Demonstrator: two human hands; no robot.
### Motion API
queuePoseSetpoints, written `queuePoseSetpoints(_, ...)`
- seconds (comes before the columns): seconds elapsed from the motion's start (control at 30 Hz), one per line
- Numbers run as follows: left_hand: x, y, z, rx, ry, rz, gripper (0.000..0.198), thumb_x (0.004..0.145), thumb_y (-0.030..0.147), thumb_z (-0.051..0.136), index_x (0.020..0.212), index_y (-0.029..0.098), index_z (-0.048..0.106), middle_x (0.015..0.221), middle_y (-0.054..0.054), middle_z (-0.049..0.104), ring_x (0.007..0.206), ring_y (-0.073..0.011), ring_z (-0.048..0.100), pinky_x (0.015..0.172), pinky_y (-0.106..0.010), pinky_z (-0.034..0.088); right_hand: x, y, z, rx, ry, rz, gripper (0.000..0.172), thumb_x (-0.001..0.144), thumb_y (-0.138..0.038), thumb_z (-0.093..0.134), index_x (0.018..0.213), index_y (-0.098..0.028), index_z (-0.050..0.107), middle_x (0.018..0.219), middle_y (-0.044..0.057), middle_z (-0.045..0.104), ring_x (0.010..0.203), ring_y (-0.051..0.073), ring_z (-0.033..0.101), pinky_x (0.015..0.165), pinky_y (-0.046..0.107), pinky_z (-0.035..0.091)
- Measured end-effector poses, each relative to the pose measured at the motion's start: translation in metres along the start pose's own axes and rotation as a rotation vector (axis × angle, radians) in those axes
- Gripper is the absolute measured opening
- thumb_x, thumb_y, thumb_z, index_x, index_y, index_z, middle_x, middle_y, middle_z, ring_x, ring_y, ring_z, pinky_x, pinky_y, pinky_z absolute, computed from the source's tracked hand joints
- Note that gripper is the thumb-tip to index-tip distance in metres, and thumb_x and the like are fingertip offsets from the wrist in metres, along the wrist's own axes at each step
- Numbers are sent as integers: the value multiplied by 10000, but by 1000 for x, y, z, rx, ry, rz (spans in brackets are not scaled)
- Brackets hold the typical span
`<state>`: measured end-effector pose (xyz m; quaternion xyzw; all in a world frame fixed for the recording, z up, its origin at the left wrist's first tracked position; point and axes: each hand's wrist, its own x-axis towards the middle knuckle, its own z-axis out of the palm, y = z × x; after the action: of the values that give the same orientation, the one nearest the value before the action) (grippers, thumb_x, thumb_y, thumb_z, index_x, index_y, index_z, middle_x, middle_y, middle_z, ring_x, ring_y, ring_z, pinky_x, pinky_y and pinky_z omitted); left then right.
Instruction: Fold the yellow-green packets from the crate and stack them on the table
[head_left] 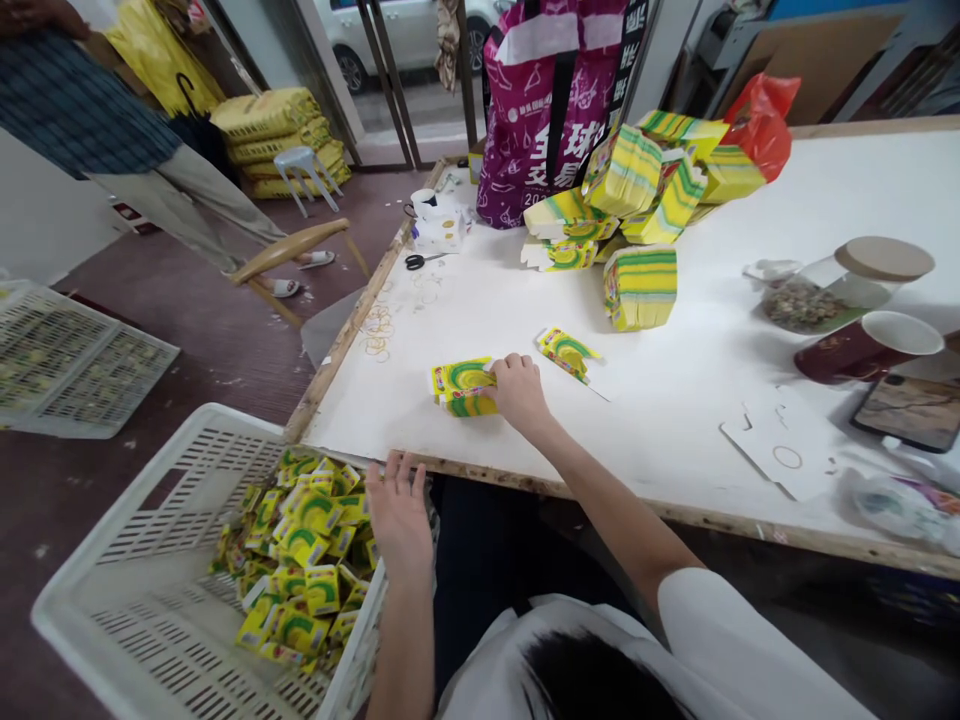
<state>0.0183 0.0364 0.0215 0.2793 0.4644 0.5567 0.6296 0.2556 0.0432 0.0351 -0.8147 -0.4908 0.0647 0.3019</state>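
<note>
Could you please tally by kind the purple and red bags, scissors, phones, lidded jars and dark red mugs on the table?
Purple bag and red bag: 2
Scissors: 1
Phone: 1
Lidded jar: 1
Dark red mug: 1
Total: 6
Yellow cartons overlap too much to count, so are left out.

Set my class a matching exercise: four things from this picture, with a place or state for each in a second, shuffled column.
Column 1
1. right hand
2. left hand
3. black-handled scissors
4. small yellow packs

Column 2
A. piled in a white crate
B. on the table, left of the purple bag in the picture
C. gripping yellow-and-green packaging
D. open, fingers spread

Right pairs: 1-C, 2-D, 3-B, 4-A.
</note>
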Motion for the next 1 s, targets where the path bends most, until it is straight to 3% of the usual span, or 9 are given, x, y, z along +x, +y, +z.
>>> queuePoseSetpoints(0.2, -8, -25, 12, 55, -187, -52, 513, 828, 570, 640, 1218, 248, 555, 1309, -141, 579, 1149, -239, 618, 966, -426, 523, -14, -13, -12, 67, -53, -16, 222, 846, -168, 684, 1022, -163, 549, 934, 95, 658, 873, 235, 586, 822, 374, 446)
queuePoseSetpoints(0.27, -12, -26, 18, 37, -248, -32, 541, 807, 582, 659, 1230, 259, 565, 1315, -130, 578, 1187, -246, 597, 1003, -437, 500, -32, -22, -17, 233, -115, -32, 282, 816, -144, 692, 1030, -184, 512, 868, 47, 651, 796, 211, 596, 739, 333, 448)
queuePoseSetpoints(0.37, -20, -17, 30, -28, -308, 58, 505, 835, 617, 588, 1217, 285, 591, 1271, -94, 601, 1205, -241, 572, 1017, -416, 485, -69, -37, -16, 583, -336, -112, 295, 777, -139, 712, 943, -221, 483, 769, -5, 609, 669, 173, 574, 622, 288, 435)
queuePoseSetpoints(0.5, -22, 0, 42, -169, -304, 101, 355, 860, 586, 553, 980, 259, 620, 865, -15, 578, 849, -149, 602, 827, -283, 532, -109, -53, -2, 1082, -578, -139, 435, 738, -299, 803, 990, -231, 456, 805, -16, 569, 656, 143, 539, 562, 254, 439)
queuePoseSetpoints(0.6, -19, 2, 42, -152, -222, 156, 425, 849, 659, 550, 846, 234, 563, 696, 26, 435, 613, -105, 482, 635, -215, 493, -115, -57, 0, 1059, -565, -119, 629, 653, -358, 873, 1120, -213, 476, 795, -43, 519, 656, 128, 490, 571, 242, 410)
queuePoseSetpoints(0.7, -18, -5, 36, 36, -209, 222, 579, 772, 801, 547, 908, 240, 591, 775, -9, 544, 680, -139, 555, 655, -260, 522, -106, -54, -8, 943, -517, -115, 424, 728, -310, 810, 1060, -211, 566, 728, -55, 506, 644, 124, 465, 583, 237, 373)
queuePoseSetpoints(0.8, -20, -15, 29, 131, -188, 248, 504, 716, 679, 731, 942, 240, 631, 891, -34, 653, 826, -183, 643, 771, -311, 552, -95, -48, -20, 926, -435, -95, 138, 834, -269, 675, 939, -194, 626, 726, -28, 566, 658, 132, 490, 614, 252, 385)
queuePoseSetpoints(0.9, -20, -17, 26, 165, -131, 237, 364, 744, 499, 789, 914, 207, 652, 891, -26, 697, 844, -180, 676, 816, -318, 556, -88, -41, -25, 901, -368, -92, 72, 849, -248, 643, 834, -180, 657, 738, 0, 621, 664, 143, 517, 623, 263, 405)
queuePoseSetpoints(1.0, -14, -4, 22, 211, -183, 237, 397, 806, 524, 724, 1008, 187, 667, 1006, -71, 722, 952, -213, 691, 894, -352, 551, -81, -30, -28, 787, -253, -154, 92, 879, -232, 625, 863, -189, 704, 801, 32, 670, 729, 169, 569, 678, 284, 442)
